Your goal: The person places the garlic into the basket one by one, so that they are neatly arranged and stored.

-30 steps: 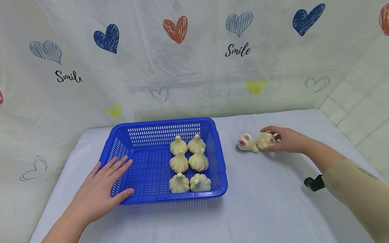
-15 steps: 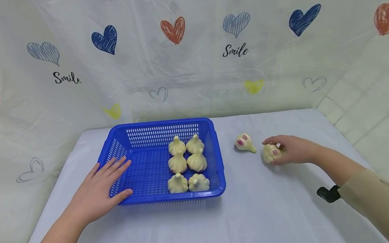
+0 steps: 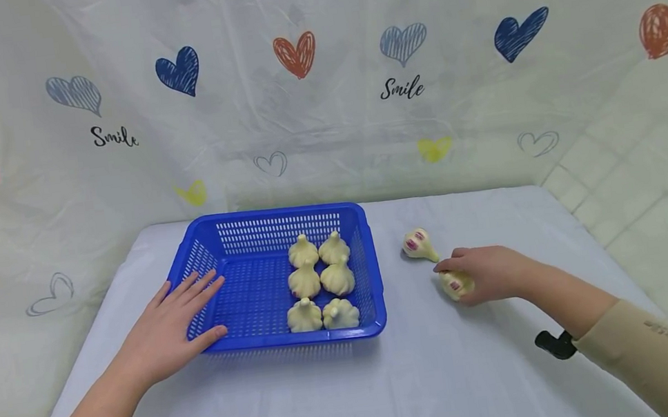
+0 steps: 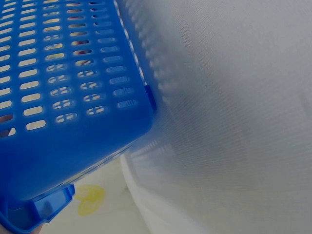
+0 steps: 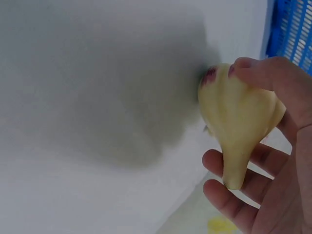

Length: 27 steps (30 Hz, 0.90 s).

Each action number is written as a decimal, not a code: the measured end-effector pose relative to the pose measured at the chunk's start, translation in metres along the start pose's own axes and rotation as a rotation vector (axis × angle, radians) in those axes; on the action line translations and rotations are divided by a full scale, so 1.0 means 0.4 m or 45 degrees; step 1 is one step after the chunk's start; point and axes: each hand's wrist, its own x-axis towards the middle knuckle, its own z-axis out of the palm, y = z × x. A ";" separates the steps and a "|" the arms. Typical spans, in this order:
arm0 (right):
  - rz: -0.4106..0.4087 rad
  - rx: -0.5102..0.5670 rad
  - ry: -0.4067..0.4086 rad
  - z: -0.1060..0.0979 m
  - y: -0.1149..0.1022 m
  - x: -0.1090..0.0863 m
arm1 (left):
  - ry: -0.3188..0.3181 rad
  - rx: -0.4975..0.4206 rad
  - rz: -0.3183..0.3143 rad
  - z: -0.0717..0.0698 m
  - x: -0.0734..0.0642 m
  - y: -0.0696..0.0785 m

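My right hand (image 3: pixel 491 274) grips a garlic bulb (image 3: pixel 455 285) low over the white cloth, to the right of the basket. In the right wrist view the thumb lies across the root end of this garlic bulb (image 5: pixel 239 107), and its stem points toward the curled fingers. A second garlic bulb (image 3: pixel 418 245) lies just beyond the hand. My left hand (image 3: pixel 170 326) rests with spread, straight fingers on the left rim of the blue basket (image 3: pixel 374 266). Several garlic bulbs (image 3: pixel 320 280) stand in pairs along the right side inside it.
A white cloth (image 3: pixel 333 403) covers the table. Behind it hangs a pale curtain (image 3: pixel 348 123) printed with hearts. The slotted wall of the basket (image 4: pixel 73 136) fills the upper left of the left wrist view.
My right hand has drawn the garlic bulb toward me, away from the other loose bulb, and lately a little left. The left hand stays on the basket rim.
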 end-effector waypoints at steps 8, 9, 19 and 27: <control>-0.081 -0.113 0.007 -0.005 -0.045 0.019 | -0.002 -0.001 -0.004 -0.004 -0.001 0.004; -0.102 -0.119 0.014 -0.007 -0.050 0.021 | -0.001 -0.003 -0.004 -0.004 -0.001 0.004; -0.198 -0.147 0.027 -0.014 -0.083 0.044 | 0.002 -0.010 -0.002 -0.006 -0.001 0.003; -0.137 -0.098 0.013 -0.013 -0.086 0.039 | 0.000 -0.011 -0.004 -0.008 0.000 0.005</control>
